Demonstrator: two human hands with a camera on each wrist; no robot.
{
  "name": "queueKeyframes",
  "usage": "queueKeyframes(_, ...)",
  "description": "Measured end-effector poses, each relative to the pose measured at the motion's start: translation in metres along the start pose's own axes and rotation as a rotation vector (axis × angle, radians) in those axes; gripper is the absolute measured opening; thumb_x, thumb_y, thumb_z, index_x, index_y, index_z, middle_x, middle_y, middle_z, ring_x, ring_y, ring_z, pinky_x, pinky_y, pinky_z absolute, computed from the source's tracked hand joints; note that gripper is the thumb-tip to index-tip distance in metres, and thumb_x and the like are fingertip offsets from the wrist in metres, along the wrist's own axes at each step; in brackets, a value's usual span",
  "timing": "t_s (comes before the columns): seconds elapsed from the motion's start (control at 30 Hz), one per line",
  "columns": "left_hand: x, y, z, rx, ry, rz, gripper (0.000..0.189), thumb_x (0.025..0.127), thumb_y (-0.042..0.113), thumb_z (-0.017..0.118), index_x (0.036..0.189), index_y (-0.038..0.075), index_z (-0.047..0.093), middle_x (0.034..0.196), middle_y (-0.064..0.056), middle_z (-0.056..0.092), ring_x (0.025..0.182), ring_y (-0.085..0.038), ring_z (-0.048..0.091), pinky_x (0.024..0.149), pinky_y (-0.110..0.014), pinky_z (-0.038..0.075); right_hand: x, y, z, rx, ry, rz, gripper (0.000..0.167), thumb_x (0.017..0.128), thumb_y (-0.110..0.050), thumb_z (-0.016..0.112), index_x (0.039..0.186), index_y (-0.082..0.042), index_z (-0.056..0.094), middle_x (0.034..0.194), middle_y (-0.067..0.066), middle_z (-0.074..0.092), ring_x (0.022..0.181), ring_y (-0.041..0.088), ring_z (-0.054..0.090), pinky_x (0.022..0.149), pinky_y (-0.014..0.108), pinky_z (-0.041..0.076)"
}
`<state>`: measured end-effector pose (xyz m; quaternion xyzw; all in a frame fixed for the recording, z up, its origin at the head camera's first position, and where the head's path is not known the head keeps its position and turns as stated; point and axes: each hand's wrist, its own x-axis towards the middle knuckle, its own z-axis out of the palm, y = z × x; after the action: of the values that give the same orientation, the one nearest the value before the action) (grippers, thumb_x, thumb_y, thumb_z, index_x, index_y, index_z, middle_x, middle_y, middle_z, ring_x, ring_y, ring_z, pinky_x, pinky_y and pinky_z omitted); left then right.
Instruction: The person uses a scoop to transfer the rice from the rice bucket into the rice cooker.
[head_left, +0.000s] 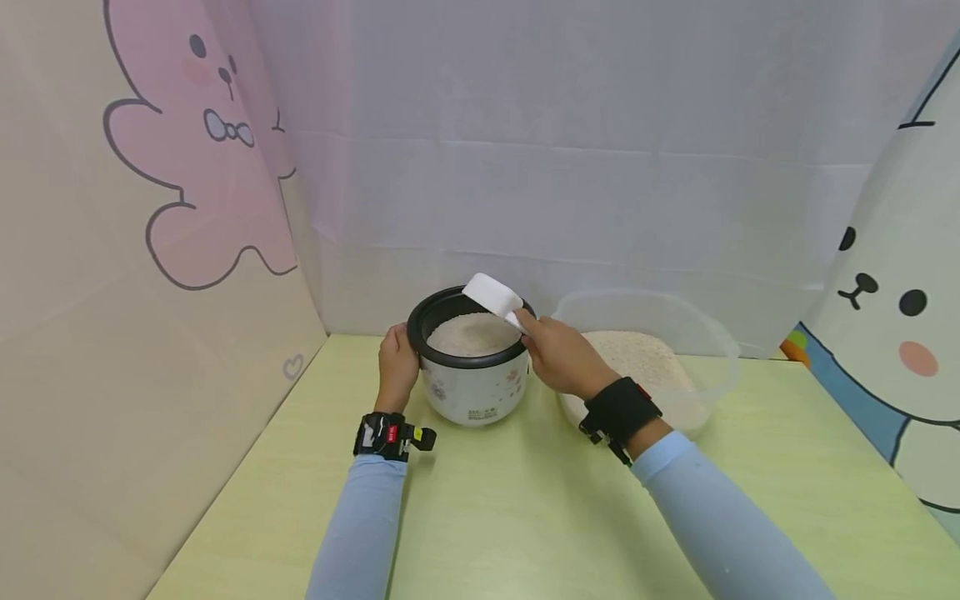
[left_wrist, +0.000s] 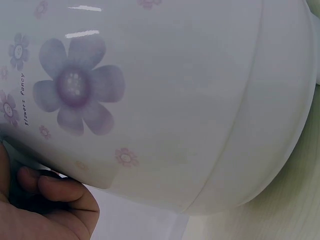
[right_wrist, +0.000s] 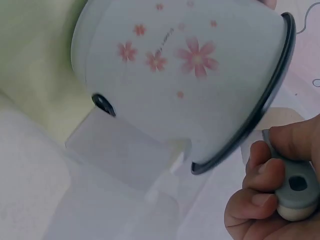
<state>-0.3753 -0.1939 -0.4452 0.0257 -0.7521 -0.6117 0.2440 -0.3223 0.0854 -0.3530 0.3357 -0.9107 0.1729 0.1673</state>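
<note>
A white rice cooker (head_left: pixel 471 398) with a black rim and printed flowers stands on the table, rice (head_left: pixel 474 335) inside it. My left hand (head_left: pixel 397 367) grips its left side at the rim; in the left wrist view the fingers (left_wrist: pixel 65 192) curl in against the flowered wall. Over the cooker's right rim, my right hand (head_left: pixel 566 354) holds a white scoop (head_left: pixel 492 293), its cup tilted above the rice. The right wrist view shows the scoop's grey handle (right_wrist: pixel 295 167) in the curled fingers. The inside of the scoop's cup is hidden.
A translucent plastic tub (head_left: pixel 720 350) holding a heap of rice (head_left: pixel 637 358) stands to the right of the cooker, partly behind my right wrist. The pale green table (head_left: pixel 480 517) ends against a white curtain (head_left: pixel 570 167) at the back. Cartoon-printed cloth (head_left: pixel 217 167) lines the left side.
</note>
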Motion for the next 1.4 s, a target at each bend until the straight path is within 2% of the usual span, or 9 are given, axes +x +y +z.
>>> queueKeyframes(0.13, 0.000, 0.000, 0.000, 0.014, 0.001, -0.003, 0.037, 0.111, 0.026, 0.035, 0.111, -0.001, 0.060, 0.085, -0.009, 0.053, 0.069, -0.016, 0.051, 0.063, -0.026, 0.043, -0.001, 0.000, 0.001, -0.052, 0.049, -0.007, 0.046, 0.104, -0.006, 0.054, 0.148, 0.004, 0.043, 0.094, 0.021, 0.063, 0.083, 0.038, 0.066, 0.070, 0.050, 0.053)
queueKeyframes(0.33, 0.000, 0.000, 0.001, 0.001, 0.003, -0.015, 0.037, 0.111, 0.024, 0.035, 0.114, -0.002, 0.061, 0.087, -0.010, 0.054, 0.070, -0.017, 0.052, 0.064, -0.027, 0.044, -0.005, 0.001, 0.008, -0.089, -0.002, 0.015, 0.045, 0.105, -0.009, 0.054, 0.147, 0.000, 0.043, 0.093, 0.019, 0.062, 0.073, 0.032, 0.065, 0.060, 0.042, 0.051)
queueKeyframes(0.4, 0.000, 0.000, 0.001, -0.007, 0.003, -0.015, 0.037, 0.111, 0.024, 0.035, 0.114, -0.002, 0.061, 0.088, -0.010, 0.054, 0.071, -0.017, 0.052, 0.065, -0.028, 0.044, -0.004, 0.000, 0.007, -0.108, 0.006, 0.011, 0.045, 0.104, -0.009, 0.056, 0.147, -0.001, 0.043, 0.092, 0.019, 0.061, 0.071, 0.030, 0.064, 0.058, 0.041, 0.051)
queueKeyframes(0.57, 0.000, -0.001, 0.003, -0.005, 0.002, -0.018, 0.039, 0.111, 0.025, 0.034, 0.117, -0.002, 0.061, 0.092, -0.011, 0.056, 0.076, -0.018, 0.053, 0.067, -0.028, 0.044, -0.001, 0.001, 0.005, -0.154, 0.073, -0.008, 0.047, 0.103, -0.007, 0.059, 0.147, 0.001, 0.045, 0.088, 0.017, 0.060, 0.067, 0.029, 0.061, 0.056, 0.040, 0.049)
queueKeyframes(0.8, -0.001, -0.001, 0.004, 0.001, -0.006, -0.029, 0.039, 0.110, 0.025, 0.034, 0.119, -0.002, 0.061, 0.092, -0.011, 0.056, 0.075, -0.019, 0.053, 0.066, -0.028, 0.044, -0.006, 0.002, 0.009, -0.190, 0.029, 0.013, 0.044, 0.104, -0.009, 0.057, 0.146, -0.001, 0.045, 0.087, 0.017, 0.060, 0.066, 0.028, 0.060, 0.053, 0.039, 0.047)
queueKeyframes(1.03, -0.001, -0.001, 0.004, 0.002, 0.002, -0.023, 0.039, 0.110, 0.025, 0.035, 0.118, -0.002, 0.061, 0.092, -0.011, 0.056, 0.075, -0.019, 0.053, 0.067, -0.028, 0.044, -0.007, 0.004, 0.011, -0.196, 0.059, 0.009, 0.045, 0.104, -0.010, 0.056, 0.147, -0.001, 0.045, 0.088, 0.017, 0.060, 0.068, 0.029, 0.059, 0.054, 0.039, 0.047)
queueKeyframes(1.23, 0.001, -0.002, 0.003, -0.013, -0.001, -0.020, 0.039, 0.110, 0.026, 0.035, 0.116, -0.002, 0.061, 0.088, -0.010, 0.054, 0.070, -0.018, 0.052, 0.063, -0.028, 0.044, -0.011, 0.004, 0.014, -0.155, 0.021, 0.039, 0.044, 0.105, -0.010, 0.054, 0.147, -0.001, 0.042, 0.090, 0.018, 0.060, 0.069, 0.029, 0.060, 0.056, 0.040, 0.047)
queueKeyframes(1.4, 0.002, 0.000, 0.003, -0.008, 0.002, -0.016, 0.037, 0.111, 0.024, 0.035, 0.115, -0.002, 0.061, 0.088, -0.010, 0.055, 0.070, -0.017, 0.052, 0.064, -0.027, 0.044, -0.013, 0.009, 0.013, -0.001, 0.109, 0.045, 0.048, 0.107, -0.009, 0.050, 0.150, 0.004, 0.038, 0.099, 0.023, 0.062, 0.083, 0.037, 0.065, 0.070, 0.049, 0.053)
